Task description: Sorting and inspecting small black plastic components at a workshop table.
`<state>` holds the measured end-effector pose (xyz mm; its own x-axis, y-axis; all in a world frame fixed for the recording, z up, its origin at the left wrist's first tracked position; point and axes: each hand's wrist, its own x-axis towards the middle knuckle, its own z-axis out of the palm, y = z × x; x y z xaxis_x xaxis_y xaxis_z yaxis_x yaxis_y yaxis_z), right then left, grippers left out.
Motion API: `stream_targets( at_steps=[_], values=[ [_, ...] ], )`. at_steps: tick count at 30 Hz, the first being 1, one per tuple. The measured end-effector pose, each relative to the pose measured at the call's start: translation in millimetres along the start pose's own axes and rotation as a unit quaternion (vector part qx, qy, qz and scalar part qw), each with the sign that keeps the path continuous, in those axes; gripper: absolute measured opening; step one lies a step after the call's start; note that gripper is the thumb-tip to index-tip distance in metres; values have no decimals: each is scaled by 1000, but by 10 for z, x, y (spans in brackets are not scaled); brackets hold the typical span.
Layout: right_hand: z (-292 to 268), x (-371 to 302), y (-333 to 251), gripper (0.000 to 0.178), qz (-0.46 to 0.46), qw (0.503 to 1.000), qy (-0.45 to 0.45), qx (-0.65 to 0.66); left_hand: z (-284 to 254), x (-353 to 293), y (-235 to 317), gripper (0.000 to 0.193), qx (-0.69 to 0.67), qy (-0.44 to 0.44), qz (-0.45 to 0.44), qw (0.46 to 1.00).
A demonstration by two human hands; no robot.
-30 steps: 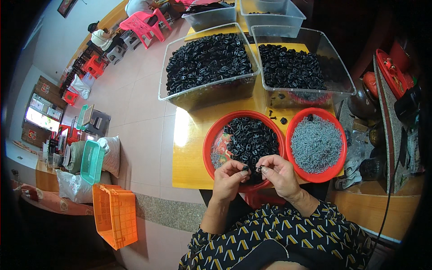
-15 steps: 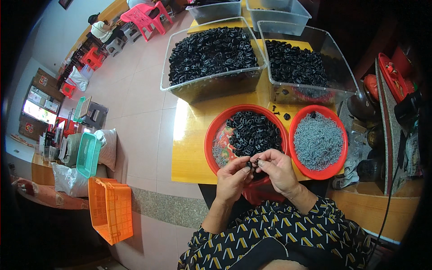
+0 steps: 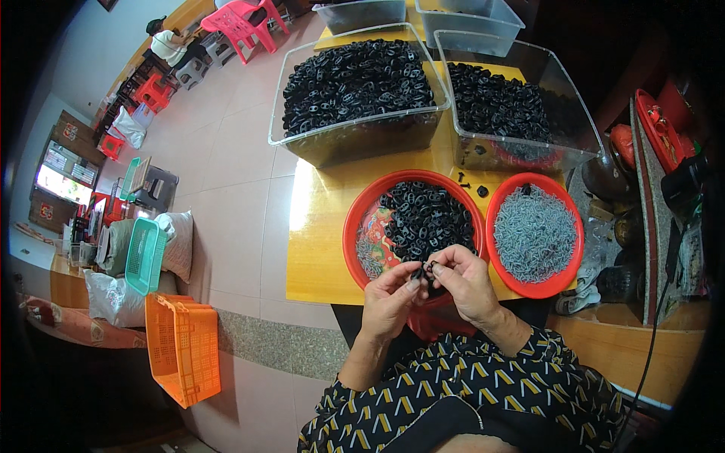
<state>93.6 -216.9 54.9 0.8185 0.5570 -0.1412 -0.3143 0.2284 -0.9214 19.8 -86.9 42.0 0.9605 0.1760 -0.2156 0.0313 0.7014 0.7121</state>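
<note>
My left hand (image 3: 390, 303) is closed in a pinch on a small black plastic piece (image 3: 417, 275) over the near rim of a red bowl (image 3: 350, 245). Right beside it, the fingertips of my right hand (image 3: 467, 290) are pinched together, nearly touching the left ones. What they grip is small, dark and partly hidden by the fingers. Under and beyond my hands, the bowl holds a heap of black oval pieces with holes (image 3: 429, 219) and a few silver screws (image 3: 368, 258) at its left side. Another red bowl (image 3: 493, 253), full of silver screws (image 3: 538, 234), stands to the right.
Clear plastic bins (image 3: 361, 124) of black pieces stand at the back of the yellow table (image 3: 317, 257). Loose black bits (image 3: 482, 191) lie between bins and bowls. An orange crate (image 3: 185, 351) and a green basket (image 3: 145, 257) are at left; a person (image 3: 170, 47) sits far off.
The black piece in my left fingers has turned and shows less of its face. Both hands stay pinched close together over the bowl's near edge, the right one shifted slightly.
</note>
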Motion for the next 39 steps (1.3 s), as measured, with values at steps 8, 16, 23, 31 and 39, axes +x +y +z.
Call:
stream_targets(
  at_steps=[8, 16, 23, 31, 39],
  values=[
    [55, -19, 27, 8, -19, 1000, 6, -11, -26, 35, -87, 18, 38, 54, 44, 997],
    [83, -35, -68, 8, -14, 1000, 8, 5, 34, 23, -79, 16, 191, 80, 142, 968],
    [93, -44, -54, 10, -54, 998, 6, -35, 77, 51, -139, 24, 246, 121, 234, 933],
    [131, -11, -46, 10, -32, 999, 19, -18, 60, 77, -138, 28, 450, 103, 324, 826],
    [36, 3, -57, 6, 49, 996, -30, 72, -10, 27, 30, 26, 67, 78, 18, 995]
  ],
)
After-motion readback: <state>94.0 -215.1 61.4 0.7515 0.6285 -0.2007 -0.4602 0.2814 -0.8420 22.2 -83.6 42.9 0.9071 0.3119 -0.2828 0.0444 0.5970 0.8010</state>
